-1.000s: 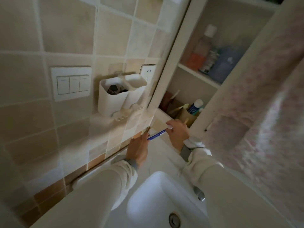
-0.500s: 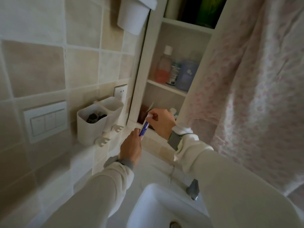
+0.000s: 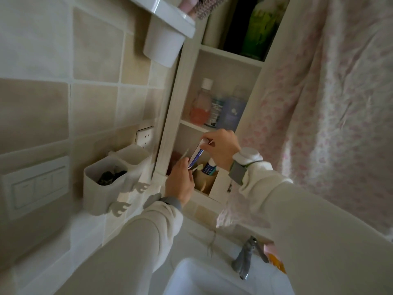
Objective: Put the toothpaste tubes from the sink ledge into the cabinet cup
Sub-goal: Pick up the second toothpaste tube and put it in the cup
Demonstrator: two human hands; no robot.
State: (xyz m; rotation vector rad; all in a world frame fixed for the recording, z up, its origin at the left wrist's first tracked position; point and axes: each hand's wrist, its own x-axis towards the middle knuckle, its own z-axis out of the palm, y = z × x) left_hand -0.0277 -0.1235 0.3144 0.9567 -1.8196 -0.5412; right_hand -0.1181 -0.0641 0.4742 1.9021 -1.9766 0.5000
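Grip first: right hand (image 3: 223, 150) pinches the top end of the toothpaste tube (image 3: 196, 156) between thumb and fingertips, while left hand (image 3: 180, 182) closes around its lower end. Tube stands steeply tilted, held in the air inside the cabinet's (image 3: 170, 116) bottom compartment, just above and left of the cup (image 3: 205, 180).

Handling, as a judgement: light, soft-walled laminate tube, smooth and a bit slick, flattens if squeezed mid-body. Best held at the stiff ends (crimp or cap shoulder), as the hands do now. Not fragile; a drop would cost nothing.

Cup looks tan, matte, roughly cylindrical, already crowded: a second blue-and-white tube (image 3: 209, 168) stands in it, cap up, plus a toothbrush head (image 3: 198, 166) leaning at the rim. Entry gap looks narrow, so the tube should go in end first, near vertical.

Further out: glossy beige wall tiles (image 3: 95, 45), white plastic wall holder (image 3: 104, 184) to the left, white basin (image 3: 191, 277) and metal tap (image 3: 244, 258) below.
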